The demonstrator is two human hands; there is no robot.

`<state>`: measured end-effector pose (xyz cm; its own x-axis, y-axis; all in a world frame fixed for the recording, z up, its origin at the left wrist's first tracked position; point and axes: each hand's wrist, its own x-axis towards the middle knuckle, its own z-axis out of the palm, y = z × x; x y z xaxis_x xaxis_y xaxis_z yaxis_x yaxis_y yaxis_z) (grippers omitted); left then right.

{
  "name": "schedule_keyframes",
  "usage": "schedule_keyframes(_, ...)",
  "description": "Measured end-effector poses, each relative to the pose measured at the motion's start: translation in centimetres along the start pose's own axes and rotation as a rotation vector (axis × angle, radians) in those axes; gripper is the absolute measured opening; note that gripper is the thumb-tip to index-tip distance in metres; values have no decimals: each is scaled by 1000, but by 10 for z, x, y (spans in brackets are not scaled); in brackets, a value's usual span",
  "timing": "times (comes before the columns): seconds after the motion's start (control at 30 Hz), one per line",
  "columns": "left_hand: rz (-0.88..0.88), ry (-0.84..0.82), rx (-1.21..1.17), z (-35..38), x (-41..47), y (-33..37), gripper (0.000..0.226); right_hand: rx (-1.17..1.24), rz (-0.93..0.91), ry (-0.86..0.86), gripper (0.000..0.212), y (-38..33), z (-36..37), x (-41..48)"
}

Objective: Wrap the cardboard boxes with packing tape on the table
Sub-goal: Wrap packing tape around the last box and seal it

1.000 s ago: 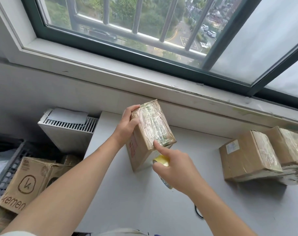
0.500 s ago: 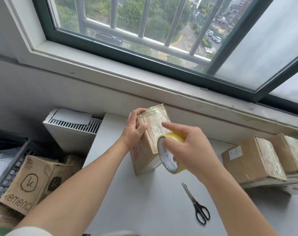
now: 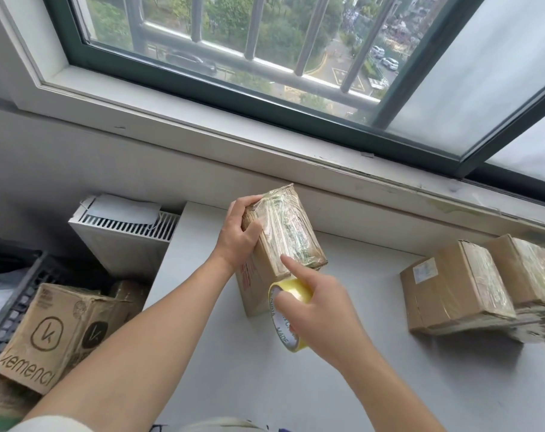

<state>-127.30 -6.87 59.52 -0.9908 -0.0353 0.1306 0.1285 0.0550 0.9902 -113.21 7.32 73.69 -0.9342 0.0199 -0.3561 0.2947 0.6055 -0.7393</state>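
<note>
Stood on end on the table, box tilted toward the window, long axis near upright, taped face up. Gripped at its top left edge by left hand, thumb on that face. Right hand curled round tape roll just below the box, forefinger straight on its lower corner. Right of the box, two wrapped boxes; left, dark crate, contents unclear.

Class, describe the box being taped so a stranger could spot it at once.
Below the window is a white table. Toward its left side a cardboard box stands on end, gripped by the left hand, the right hand holding a tape roll beside it. The boxes at the right lie untouched.
</note>
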Motion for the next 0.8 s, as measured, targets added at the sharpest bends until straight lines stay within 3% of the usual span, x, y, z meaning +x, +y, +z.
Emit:
schedule_keyframes(0.27,17,14,44,-2,0,0,41,-236,-63,72,65,25,3,-3)
schedule_keyframes(0.67,45,-7,103,1,2,-2,49,-189,-192,121,71,50,23,1)
schedule_keyframes(0.8,168,-67,231,-6,8,-3,54,-166,-231,141,70,61,26,4)
